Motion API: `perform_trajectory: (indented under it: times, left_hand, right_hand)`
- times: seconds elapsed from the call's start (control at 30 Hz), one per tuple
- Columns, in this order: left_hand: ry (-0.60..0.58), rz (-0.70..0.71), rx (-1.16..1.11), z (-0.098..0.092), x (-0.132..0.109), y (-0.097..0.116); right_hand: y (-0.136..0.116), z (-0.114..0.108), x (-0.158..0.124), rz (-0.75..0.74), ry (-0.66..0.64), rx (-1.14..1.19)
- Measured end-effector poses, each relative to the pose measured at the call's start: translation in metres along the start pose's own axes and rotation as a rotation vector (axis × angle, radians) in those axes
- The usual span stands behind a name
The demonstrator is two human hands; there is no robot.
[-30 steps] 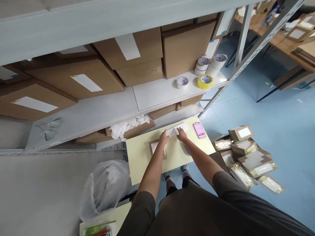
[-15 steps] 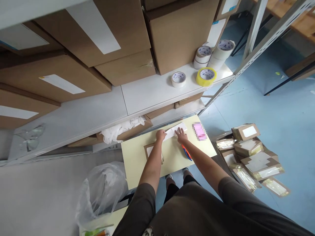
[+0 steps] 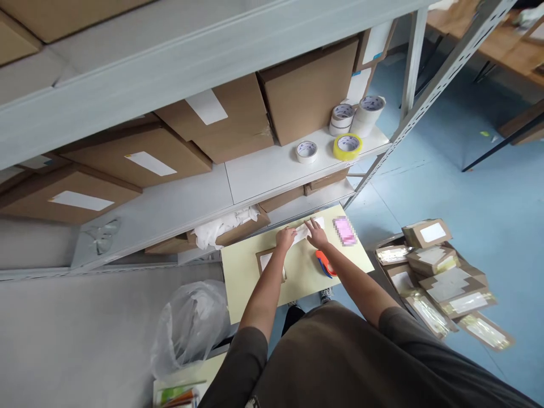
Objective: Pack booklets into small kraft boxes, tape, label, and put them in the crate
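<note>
My left hand (image 3: 286, 237) is closed, its fingers pinching the left end of a white sheet of paper (image 3: 301, 233) on the pale yellow table (image 3: 238, 286). My right hand (image 3: 315, 233) lies on the sheet's right part, fingers spread. The paper looks creased or folded between the hands. By my right wrist lies an orange-and-blue tool (image 3: 325, 264), perhaps a tape dispenser. Partly behind my left forearm is a flat brown cardboard piece with a white label (image 3: 264, 261). A blurred-out pink object (image 3: 345, 230) rests at the table's right end.
Shelving (image 3: 182, 212) beyond the table carries cardboard boxes (image 3: 310, 90), white tape rolls (image 3: 306, 151) and a yellow roll (image 3: 348, 146). A pile of small taped boxes (image 3: 450, 286) stands at the right. A clear plastic bag (image 3: 191, 323) sits left of the table.
The view has shifted, showing more of the upper shelf. Less of the paper lies flat, with its left part drawn up or folded near my left fingers. My right hand stays on the sheet.
</note>
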State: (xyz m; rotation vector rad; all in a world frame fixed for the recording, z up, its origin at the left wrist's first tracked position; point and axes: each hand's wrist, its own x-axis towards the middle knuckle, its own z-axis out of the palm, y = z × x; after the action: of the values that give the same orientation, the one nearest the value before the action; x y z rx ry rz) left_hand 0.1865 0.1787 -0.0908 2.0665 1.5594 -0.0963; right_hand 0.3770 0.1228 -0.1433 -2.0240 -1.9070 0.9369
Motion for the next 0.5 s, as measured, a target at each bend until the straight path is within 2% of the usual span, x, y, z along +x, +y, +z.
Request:
perform_trajectory:
  times: [0.17,0.3,0.4,0.5]
  left_hand:
    - [0.07,0.04,-0.085,-0.011,-0.015,0.0]
    - [0.129,0.073,-0.095,-0.019,-0.024,-0.003]
    - [0.094,0.142,-0.123,-0.025,-0.026,0.005]
    - [-0.014,0.247,-0.22,-0.033,-0.023,0.018]
  right_hand:
    - [0.003,-0.032,0.001,-0.097,0.015,-0.017]
    - [0.006,-0.059,-0.001,-0.206,-0.079,0.04]
    - [0.002,-0.077,-0.004,-0.242,-0.18,0.125]
    - [-0.003,-0.094,-0.01,-0.275,-0.243,0.21]
